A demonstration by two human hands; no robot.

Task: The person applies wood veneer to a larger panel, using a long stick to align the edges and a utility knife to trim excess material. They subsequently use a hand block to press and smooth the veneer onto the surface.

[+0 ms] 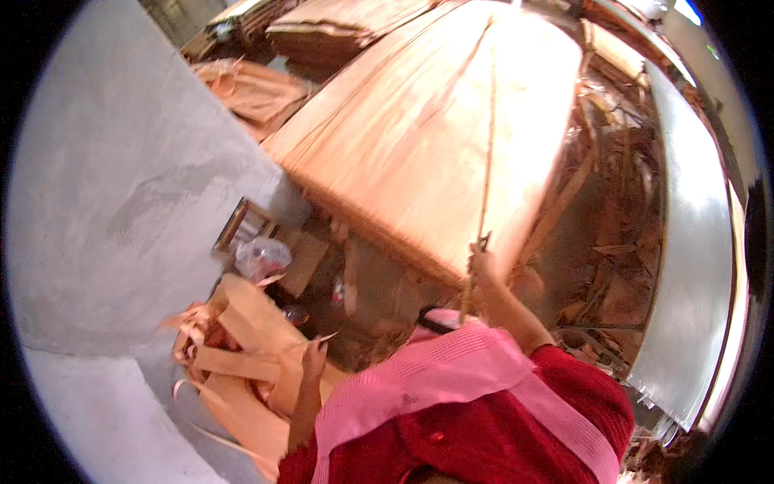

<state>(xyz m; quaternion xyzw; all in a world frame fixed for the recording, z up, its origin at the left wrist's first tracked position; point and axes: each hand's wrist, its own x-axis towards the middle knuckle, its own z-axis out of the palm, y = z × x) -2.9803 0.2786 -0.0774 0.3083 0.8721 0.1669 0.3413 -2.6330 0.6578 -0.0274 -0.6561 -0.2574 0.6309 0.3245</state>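
Observation:
A large stack of thin wood veneer sheets (387,153) stretches away in front of me. My right hand (481,262) is closed around a long thin stick (488,153), which runs lengthwise over the stack's right part and back toward my body. Lower and to the left, my left hand (314,356) has its fingers drawn together on what looks like a thin pale sliver (329,335). Loose veneer pieces (254,323) lie heaped beside that hand. Pink cloth (427,371) hangs over my red top.
A grey wall (137,177) rises on the left. Near it are a clear plastic bag (262,258) and a small wooden frame (242,224). More veneer stacks (347,28) lie at the back. Scraps (617,250) cover the right side, beside a long grey metal panel (689,242).

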